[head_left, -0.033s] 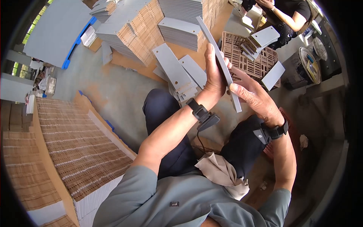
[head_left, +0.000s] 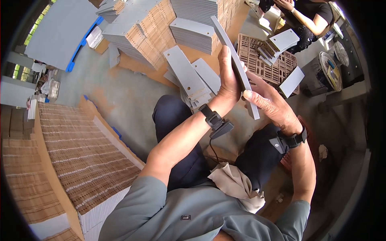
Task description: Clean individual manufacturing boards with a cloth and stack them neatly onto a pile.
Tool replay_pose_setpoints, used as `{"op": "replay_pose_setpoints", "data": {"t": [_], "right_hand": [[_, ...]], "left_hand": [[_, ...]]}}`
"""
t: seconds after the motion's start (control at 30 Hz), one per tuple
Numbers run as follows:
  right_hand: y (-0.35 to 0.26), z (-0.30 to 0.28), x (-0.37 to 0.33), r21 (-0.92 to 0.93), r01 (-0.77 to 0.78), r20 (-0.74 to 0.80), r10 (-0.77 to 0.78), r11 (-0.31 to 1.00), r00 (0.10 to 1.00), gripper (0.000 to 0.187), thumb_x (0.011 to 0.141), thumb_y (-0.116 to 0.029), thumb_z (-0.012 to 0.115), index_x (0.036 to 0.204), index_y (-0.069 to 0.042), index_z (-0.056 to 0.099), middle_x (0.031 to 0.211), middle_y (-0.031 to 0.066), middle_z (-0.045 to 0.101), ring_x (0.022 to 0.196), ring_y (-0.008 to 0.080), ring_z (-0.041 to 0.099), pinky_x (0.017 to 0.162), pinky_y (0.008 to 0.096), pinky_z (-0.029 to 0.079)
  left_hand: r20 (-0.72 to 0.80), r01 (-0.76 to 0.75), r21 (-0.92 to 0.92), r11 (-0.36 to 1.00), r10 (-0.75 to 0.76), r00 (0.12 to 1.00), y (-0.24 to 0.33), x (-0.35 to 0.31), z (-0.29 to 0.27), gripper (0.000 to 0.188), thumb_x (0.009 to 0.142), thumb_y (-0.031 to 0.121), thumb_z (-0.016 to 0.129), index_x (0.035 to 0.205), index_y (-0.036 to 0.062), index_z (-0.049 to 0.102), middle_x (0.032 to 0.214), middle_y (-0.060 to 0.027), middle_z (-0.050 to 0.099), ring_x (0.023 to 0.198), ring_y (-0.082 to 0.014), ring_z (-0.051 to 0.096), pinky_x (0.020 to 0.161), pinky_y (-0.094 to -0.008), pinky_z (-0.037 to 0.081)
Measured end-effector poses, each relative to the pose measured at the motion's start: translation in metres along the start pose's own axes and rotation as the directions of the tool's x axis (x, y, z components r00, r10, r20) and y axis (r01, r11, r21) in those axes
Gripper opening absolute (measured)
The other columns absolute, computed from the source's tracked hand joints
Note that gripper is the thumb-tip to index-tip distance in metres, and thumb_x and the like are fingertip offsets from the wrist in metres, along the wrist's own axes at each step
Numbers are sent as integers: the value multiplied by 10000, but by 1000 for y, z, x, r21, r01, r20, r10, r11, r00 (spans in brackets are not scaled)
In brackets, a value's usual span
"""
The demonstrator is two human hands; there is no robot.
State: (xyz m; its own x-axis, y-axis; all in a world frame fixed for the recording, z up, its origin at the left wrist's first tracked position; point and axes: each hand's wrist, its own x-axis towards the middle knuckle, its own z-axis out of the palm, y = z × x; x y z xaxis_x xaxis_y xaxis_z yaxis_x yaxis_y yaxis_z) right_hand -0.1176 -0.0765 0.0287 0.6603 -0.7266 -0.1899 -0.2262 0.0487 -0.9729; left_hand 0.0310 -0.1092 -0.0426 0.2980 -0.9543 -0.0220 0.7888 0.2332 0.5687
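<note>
A flat grey panel (head_left: 220, 33) stands tilted in front of me, seen nearly edge-on, its top end leaning away to the left. My left hand (head_left: 229, 80) is closed against its left side, thumb pointing up along it. On the right side, my right hand (head_left: 268, 100) grips the lower part, thumb near the edge and fingers reaching behind. Some of the fingertips are hidden by the panel. Just beyond my left wrist lies a loose pile of grey panels (head_left: 179, 66) with round holes near their ends.
Tall stacks of panels (head_left: 146, 26) stand at the back. A brown slatted plastic crate (head_left: 247, 52) holds a few panels. Another person (head_left: 315, 22) sits at the far right, near a bucket (head_left: 327, 70). A big stack (head_left: 88, 156) rises at left. A beige cloth (head_left: 237, 184) lies on my lap.
The panel has turned a little between my hands and shifted slightly right. Less of the right fingertips shows past it. Both hands keep nearly the same place.
</note>
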Motion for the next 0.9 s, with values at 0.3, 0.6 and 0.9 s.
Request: {"op": "replay_pose_setpoints", "data": {"t": [0.3, 0.6, 0.9], "right_hand": [[86, -59, 101, -350, -34, -28, 26, 936, 999, 1024, 830, -489, 817, 1551, 26, 302, 1287, 227, 594, 1137, 264, 600, 985, 381, 481], [232, -20, 213, -735, -118, -61, 108, 668, 992, 1070, 714, -384, 882, 1556, -66, 303, 1288, 284, 509, 1228, 449, 503, 1060, 464, 449], [277, 13, 238, -831, -115, -80, 87, 544, 993, 1101, 679, -572, 849, 1523, -79, 342, 1293, 239, 512, 1231, 436, 510, 978, 538, 486]], "left_hand": [[156, -276, 540, 795, 227, 961, 37, -22, -27, 378, 1090, 288, 485, 1346, 14, 434, 1208, -121, 532, 1097, -164, 534, 1000, -343, 434], [356, -29, 786, 618, -414, 838, 15, -99, -23, 493, 947, 31, 638, 1386, 33, 414, 1075, -93, 514, 793, -130, 592, 764, -297, 529], [322, 46, 794, 606, -483, 814, 8, -88, -25, 537, 958, 17, 633, 1441, 7, 400, 1113, -114, 555, 840, -122, 614, 797, -277, 520]]}}
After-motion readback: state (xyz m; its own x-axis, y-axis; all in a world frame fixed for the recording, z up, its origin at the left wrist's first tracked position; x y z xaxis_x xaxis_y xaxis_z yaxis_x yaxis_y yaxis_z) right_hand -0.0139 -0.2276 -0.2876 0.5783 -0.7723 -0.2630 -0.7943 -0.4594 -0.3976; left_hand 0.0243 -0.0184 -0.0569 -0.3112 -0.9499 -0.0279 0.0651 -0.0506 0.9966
